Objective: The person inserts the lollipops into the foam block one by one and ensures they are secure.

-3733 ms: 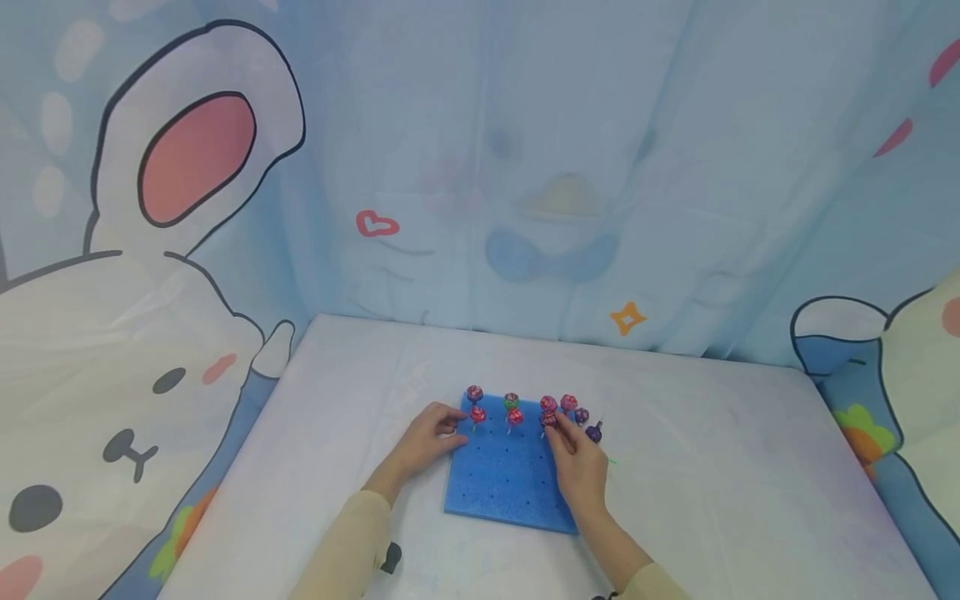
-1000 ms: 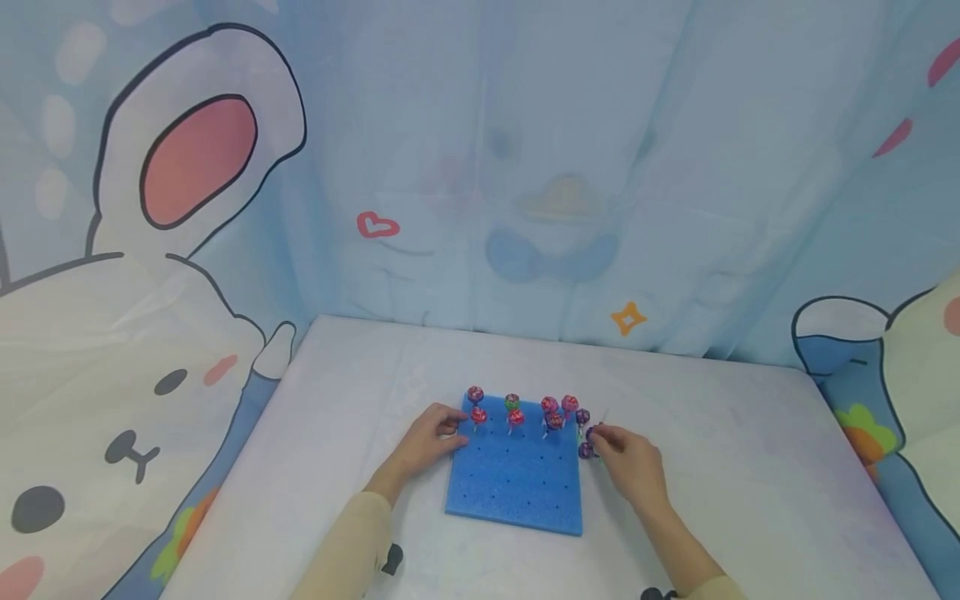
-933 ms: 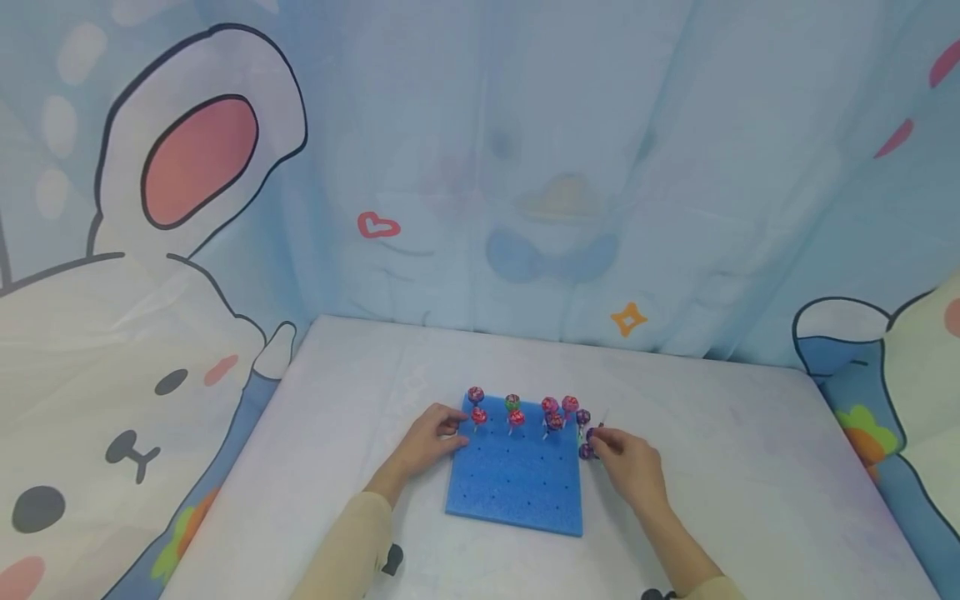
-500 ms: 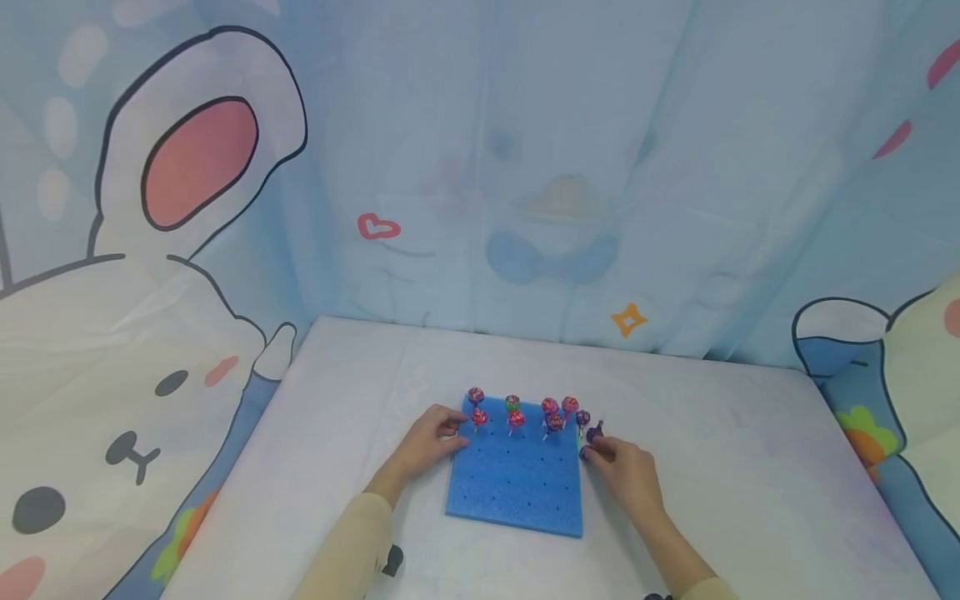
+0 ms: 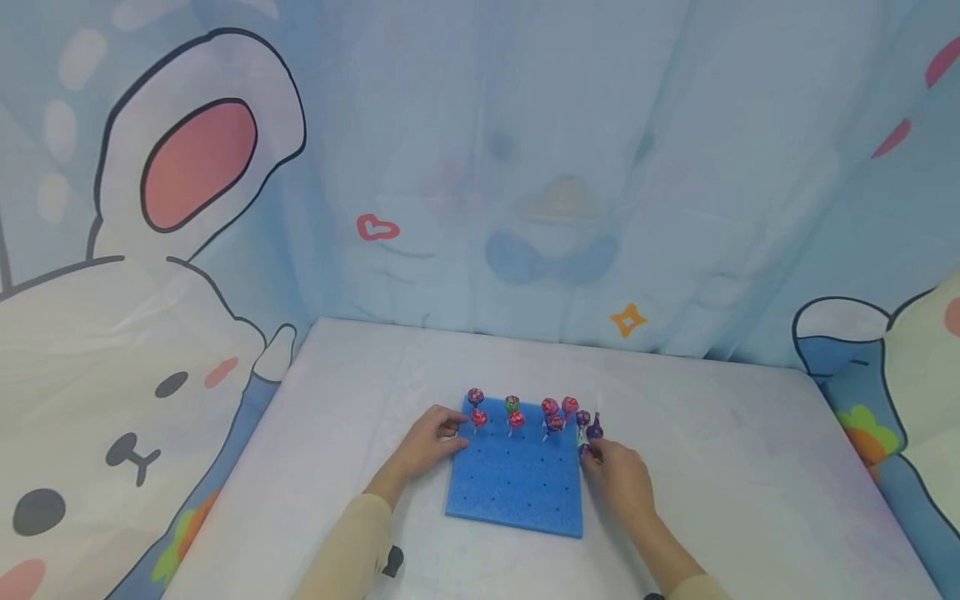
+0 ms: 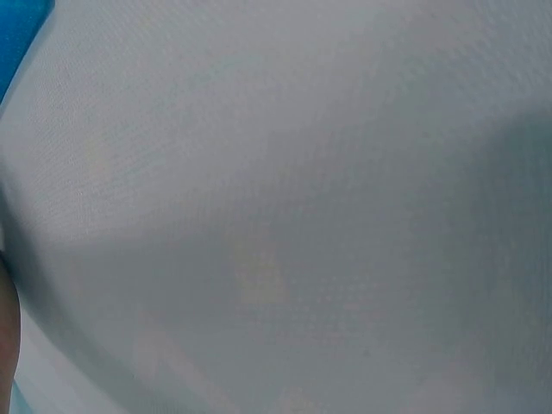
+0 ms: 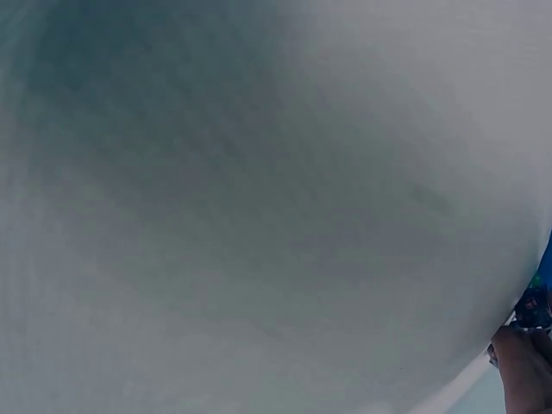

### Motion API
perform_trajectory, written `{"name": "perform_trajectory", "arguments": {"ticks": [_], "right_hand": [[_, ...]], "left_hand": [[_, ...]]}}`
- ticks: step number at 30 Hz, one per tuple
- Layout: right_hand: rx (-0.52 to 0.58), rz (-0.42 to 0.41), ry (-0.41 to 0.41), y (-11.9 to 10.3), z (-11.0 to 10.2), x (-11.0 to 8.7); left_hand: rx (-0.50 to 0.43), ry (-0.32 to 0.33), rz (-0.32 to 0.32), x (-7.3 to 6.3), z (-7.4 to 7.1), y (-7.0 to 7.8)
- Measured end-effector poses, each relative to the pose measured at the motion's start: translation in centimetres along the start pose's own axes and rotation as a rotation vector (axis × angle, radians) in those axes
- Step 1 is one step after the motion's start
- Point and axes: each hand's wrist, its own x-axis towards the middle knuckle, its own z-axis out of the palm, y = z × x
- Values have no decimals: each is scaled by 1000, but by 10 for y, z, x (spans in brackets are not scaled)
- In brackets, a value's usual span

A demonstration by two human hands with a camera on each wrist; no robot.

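A blue foam board [image 5: 510, 487] with rows of small holes lies on the table. My left hand [image 5: 423, 442] rests its thumb and index finger on the board's left edge. Along the board's far part stand lollipops on sticks: a red lollipop [image 5: 478, 417], a green and red lollipop [image 5: 512, 403], a pink lollipop [image 5: 570, 405] and several others. Just off the right edge, my right hand [image 5: 621, 477] pinches a dark purple lollipop [image 5: 584, 451] between thumb and fingers. Another purple lollipop [image 5: 595, 428] lies right at its fingertips, stick pointing away. In the right wrist view, fingers [image 7: 524, 366] show at the corner.
The table [image 5: 750, 483] has a pale cloth. Behind it hangs a light blue curtain [image 5: 420, 150] with cartoon prints. One more purple lollipop [image 5: 582, 417] stands by the board's far right corner. The left wrist view shows mostly white cloth and a board corner [image 6: 19, 30].
My right hand has left a purple lollipop standing in the board and moved right, then slightly nearer, to the purple lollipops beside it. One of these has turned its stick more upright. Left hand unmoved.
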Motion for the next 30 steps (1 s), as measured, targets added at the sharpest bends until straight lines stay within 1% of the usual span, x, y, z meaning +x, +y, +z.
{"name": "perform_trajectory", "arguments": {"ticks": [1,4,5,9,11,17,22,26,30], "right_hand": [[-17,-9,5,0,1,0],[-75,-38,15,-1,2,0],[-93,-45,16,-1,2,0],[-138,-70,27,-2,3,-1],[-152,-75,30,-3,3,-1],[-186,-95,36,-5,3,0],[-215,-144,71,-4,6,-1],[-219,-174,103,-2,7,-1],[-206,-178,112,-1,8,-1]], "left_hand": [[2,2,7,0,0,0],[-14,-4,-23,1,0,1],[-26,-8,-44,1,0,1],[-39,-18,-80,1,-1,3],[-35,-20,-74,1,-1,3],[-33,-23,-86,1,-2,2],[-32,-21,-79,1,-2,2],[-31,-23,-79,1,-2,1],[-26,-23,-81,1,-1,1]]}}
